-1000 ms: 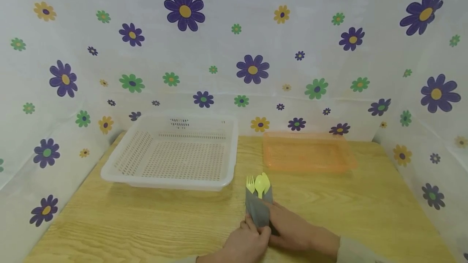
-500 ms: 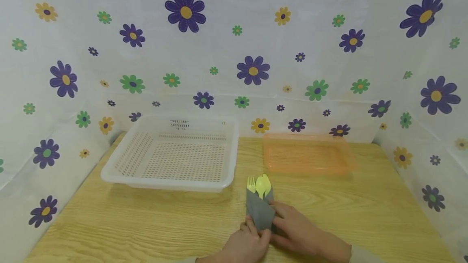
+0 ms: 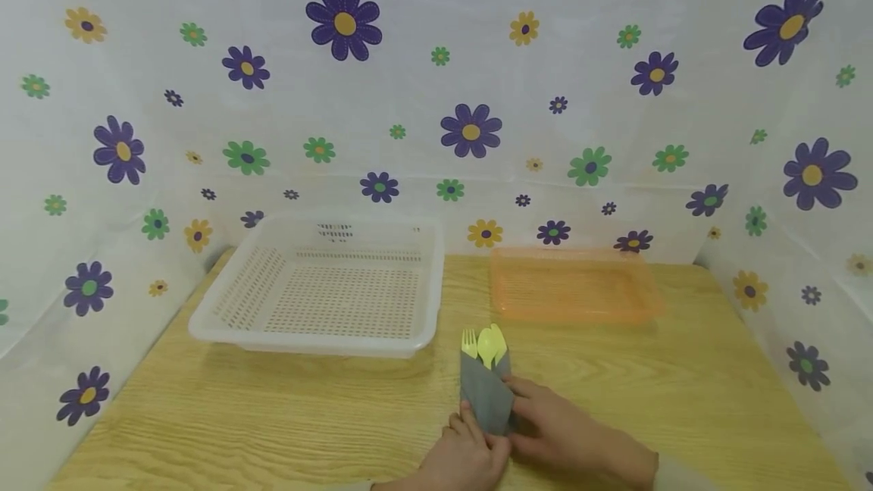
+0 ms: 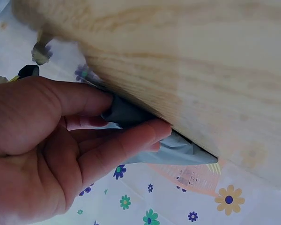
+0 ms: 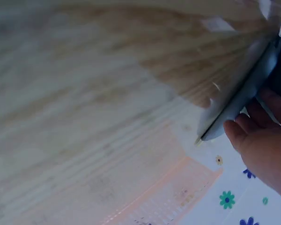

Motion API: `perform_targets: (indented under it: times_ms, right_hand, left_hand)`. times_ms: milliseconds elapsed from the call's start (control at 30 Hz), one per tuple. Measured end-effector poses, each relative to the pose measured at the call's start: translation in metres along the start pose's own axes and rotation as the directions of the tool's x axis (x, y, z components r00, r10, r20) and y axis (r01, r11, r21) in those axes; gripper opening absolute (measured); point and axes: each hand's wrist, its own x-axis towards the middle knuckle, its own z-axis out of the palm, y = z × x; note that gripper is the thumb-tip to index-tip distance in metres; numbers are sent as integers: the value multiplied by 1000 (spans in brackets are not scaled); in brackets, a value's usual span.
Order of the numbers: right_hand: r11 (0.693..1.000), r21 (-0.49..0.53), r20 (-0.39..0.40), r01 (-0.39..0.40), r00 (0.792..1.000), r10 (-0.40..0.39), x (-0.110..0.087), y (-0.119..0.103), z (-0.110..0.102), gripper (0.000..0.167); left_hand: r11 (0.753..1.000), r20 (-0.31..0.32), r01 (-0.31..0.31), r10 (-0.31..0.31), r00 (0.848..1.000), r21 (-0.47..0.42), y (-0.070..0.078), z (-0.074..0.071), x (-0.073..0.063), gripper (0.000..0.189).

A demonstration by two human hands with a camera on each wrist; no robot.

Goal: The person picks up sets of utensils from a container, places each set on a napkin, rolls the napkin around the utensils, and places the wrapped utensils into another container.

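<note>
A grey napkin (image 3: 486, 394) lies on the table, folded into a pouch around a yellow-green fork (image 3: 469, 343), spoon (image 3: 486, 347) and knife (image 3: 499, 343). Only their upper ends show above the slanted fold. My left hand (image 3: 465, 455) pinches the napkin's lower end, and the left wrist view shows the grey cloth (image 4: 126, 114) between thumb and fingers. At the pouch's right edge, my right hand (image 3: 555, 424) holds the side with bent fingers. In the right wrist view those fingers (image 5: 236, 133) meet the napkin's edge (image 5: 243, 96).
A white perforated basket (image 3: 314, 343) stands at the back left of the wooden table (image 3: 273, 415). To its right, behind the napkin, is a translucent orange tray (image 3: 576, 317). A flower-printed white sheet (image 3: 409, 82) encloses the back and sides.
My right hand has shifted slightly right, from over the front flap to the napkin's right edge. The flap now spreads across the pouch's front. My left hand stays at the lower end.
</note>
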Motion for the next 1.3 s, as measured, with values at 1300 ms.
perform_targets:
  times_ms: [1300]
  right_hand:
    - [512, 699, 239, -499, 838, 490, 4, -4, -5, 17]
  left_hand:
    - [983, 164, 78, -51, 985, -164, 0, -7, 7, 37]
